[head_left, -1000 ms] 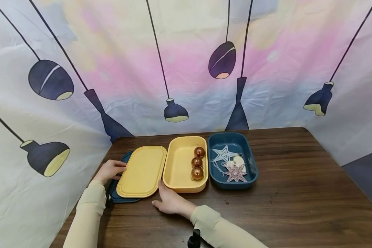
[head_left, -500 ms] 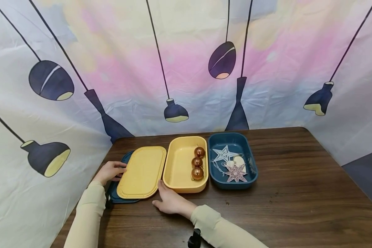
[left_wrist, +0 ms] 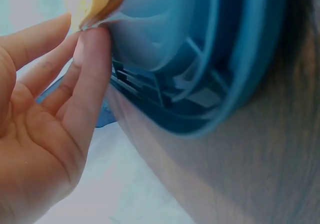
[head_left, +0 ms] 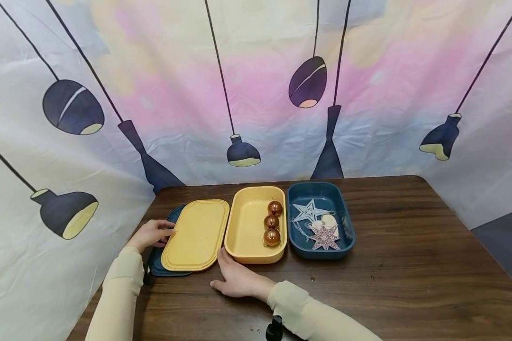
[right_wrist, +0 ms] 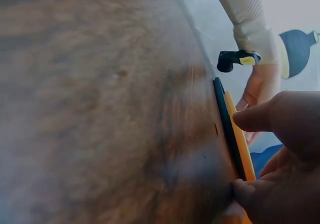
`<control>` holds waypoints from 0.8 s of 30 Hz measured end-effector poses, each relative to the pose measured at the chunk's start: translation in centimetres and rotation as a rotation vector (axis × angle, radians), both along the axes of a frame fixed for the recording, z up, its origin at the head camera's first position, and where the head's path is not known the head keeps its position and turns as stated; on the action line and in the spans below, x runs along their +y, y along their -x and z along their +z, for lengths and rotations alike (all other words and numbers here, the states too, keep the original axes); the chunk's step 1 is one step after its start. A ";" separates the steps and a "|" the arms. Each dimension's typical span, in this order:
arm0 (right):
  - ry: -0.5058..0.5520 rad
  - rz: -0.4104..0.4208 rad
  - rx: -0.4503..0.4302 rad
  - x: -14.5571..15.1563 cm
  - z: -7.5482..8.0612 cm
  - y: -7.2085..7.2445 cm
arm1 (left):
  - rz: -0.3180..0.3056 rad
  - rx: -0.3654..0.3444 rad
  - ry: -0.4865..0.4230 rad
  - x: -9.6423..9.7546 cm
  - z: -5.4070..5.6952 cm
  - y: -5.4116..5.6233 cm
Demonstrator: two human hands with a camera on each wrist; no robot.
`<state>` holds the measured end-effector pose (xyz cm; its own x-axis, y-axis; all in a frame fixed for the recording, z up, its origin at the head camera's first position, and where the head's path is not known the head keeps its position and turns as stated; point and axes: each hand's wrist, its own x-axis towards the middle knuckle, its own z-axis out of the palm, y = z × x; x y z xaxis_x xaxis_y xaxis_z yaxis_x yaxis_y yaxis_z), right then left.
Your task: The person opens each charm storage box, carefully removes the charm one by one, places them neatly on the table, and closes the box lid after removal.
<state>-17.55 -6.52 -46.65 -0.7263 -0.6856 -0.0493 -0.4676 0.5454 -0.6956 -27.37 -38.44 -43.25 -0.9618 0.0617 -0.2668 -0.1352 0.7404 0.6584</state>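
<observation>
right hand (head_left: 242, 278) slightly rightward since earlier, relaxed, beside flat, groove-rimmed yellow lid (head_left: 195, 235) pinched by left hand (head_left: 150, 234)

No readable text for you; yellow label (right_wrist: 247, 61) on your black wrist device (right_wrist: 228, 60) too small.

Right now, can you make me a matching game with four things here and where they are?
Things
1. copper baubles
2. pink glittery star
3. yellow lid
4. blue lid

Places
A. partly covered by another lid
B. inside the blue box
C. overlapping another lid from above
D. inside the yellow box

Pairs: 1-D, 2-B, 3-C, 4-A
</observation>
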 end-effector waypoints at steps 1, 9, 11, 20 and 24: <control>-0.012 0.005 0.012 0.1 0.0 -0.1 | -0.010 0.005 0.011 0.0 0.1 0.0; -0.080 0.047 0.070 1.8 0.5 -0.9 | -0.071 0.102 0.128 0.2 0.8 -0.4; -0.097 0.062 0.089 2.4 0.8 -1.1 | -0.084 0.145 0.133 0.6 1.1 -0.6; -0.129 0.094 0.109 5.5 2.7 -2.2 | -0.130 0.296 0.104 3.5 3.8 -1.4; -0.106 0.131 0.075 7.0 3.2 -2.6 | -0.123 0.348 0.060 4.7 4.2 -1.9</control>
<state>-14.95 0.47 -43.41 -0.6357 -0.7683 -0.0751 -0.5879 0.5448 -0.5979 -25.44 -33.71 -39.03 -0.9820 0.1765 0.0679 0.1812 0.7757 0.6045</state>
